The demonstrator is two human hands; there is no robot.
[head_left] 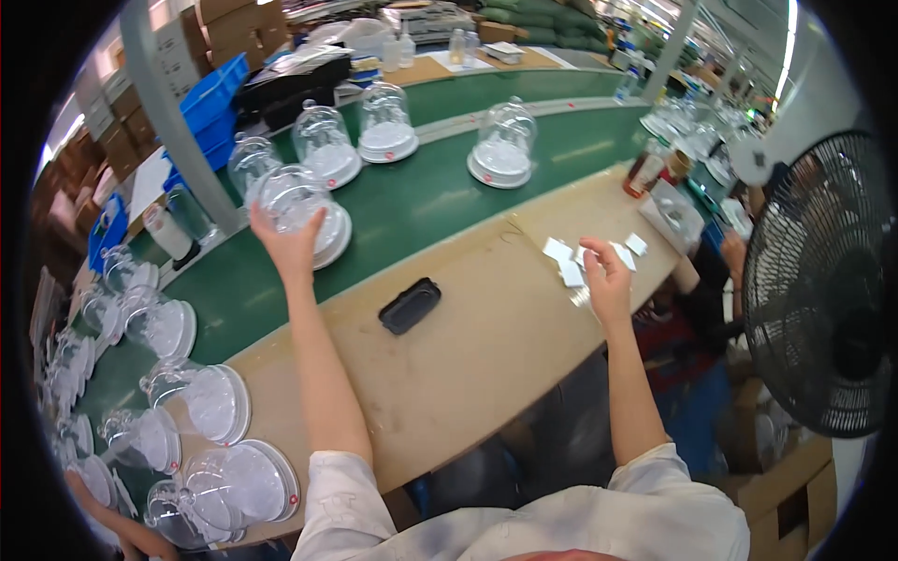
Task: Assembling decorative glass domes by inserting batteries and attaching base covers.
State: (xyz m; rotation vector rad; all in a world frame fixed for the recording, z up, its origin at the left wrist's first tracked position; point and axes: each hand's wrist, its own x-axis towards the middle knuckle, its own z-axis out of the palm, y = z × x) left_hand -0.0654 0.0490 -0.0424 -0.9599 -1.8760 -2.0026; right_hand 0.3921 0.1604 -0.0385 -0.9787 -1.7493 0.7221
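Dome: clear plastic dome (297,198) on a white round base, standing on the green belt near the wooden worktop's far edge.
Handling: likely light, stiff, smooth and slippery; thin walls could crack, so grip low around the sides.
Left hand: left hand (290,245) spread wide, fingers cupping the dome's near wall.
Right hand: right hand (606,280) half-curled, fingertips pinching among small white cards (561,254) by the worktop's right edge.
Nearby: black tray (410,305) lies mid-worktop, between both hands.
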